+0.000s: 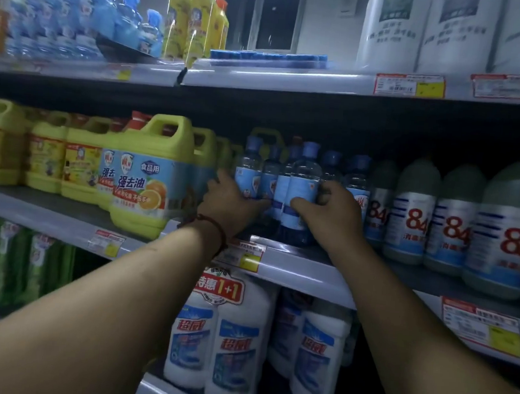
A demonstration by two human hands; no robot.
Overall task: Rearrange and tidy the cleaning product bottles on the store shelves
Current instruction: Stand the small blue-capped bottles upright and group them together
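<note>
Bottle (301, 194) in R grip (333, 216) (mid shelf (297, 263))

I note dark window (276, 14); white wall notice (347, 1) just right of it; price tag (409, 85) below-right; second price tag (513, 87) farther right.

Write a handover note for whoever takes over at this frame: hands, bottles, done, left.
Left hand: cups the left side of the blue-capped bottles on the middle shelf.
Right hand: grips the front bottle.
Done: cluster stands upright between the yellow jug and the 84 bottles.
Left: line up the cluster, which looks bunched.
</note>
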